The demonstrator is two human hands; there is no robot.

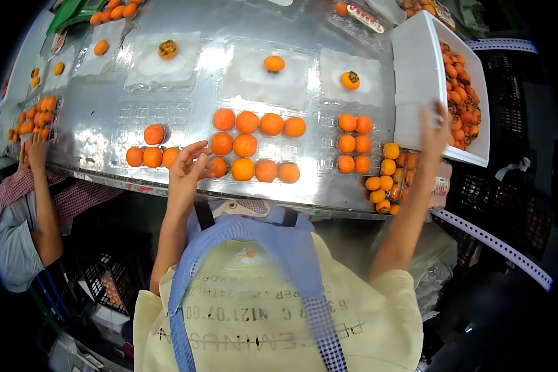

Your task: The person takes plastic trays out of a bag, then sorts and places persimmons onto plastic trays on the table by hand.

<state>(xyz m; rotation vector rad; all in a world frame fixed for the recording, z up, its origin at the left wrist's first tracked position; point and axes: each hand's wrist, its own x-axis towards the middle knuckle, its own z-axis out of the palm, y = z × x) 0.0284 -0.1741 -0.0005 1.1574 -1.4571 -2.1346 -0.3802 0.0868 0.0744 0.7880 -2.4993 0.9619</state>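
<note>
My left hand point(188, 170) is over the metal table beside orange fruits, its fingers apart and curved near one fruit point(216, 167) at the left of the middle clear tray. No fruit shows in its grasp. My right hand point(436, 127) is raised at the near side of a white foam box point(411, 80) full of orange fruits point(459, 93). It is smeared by motion, and whether it holds anything is unclear. Rows of fruits point(247, 122) fill part of the middle tray. Another group of fruits point(153, 156) sits in the left tray.
A narrow tray of fruits point(354, 144) and a pile of smaller fruits point(387, 177) lie right of centre. Clear trays with single fruits point(274, 64) line the back. A co-worker's hands point(35, 152) are at the far left. Black crates point(499, 204) stand at the right.
</note>
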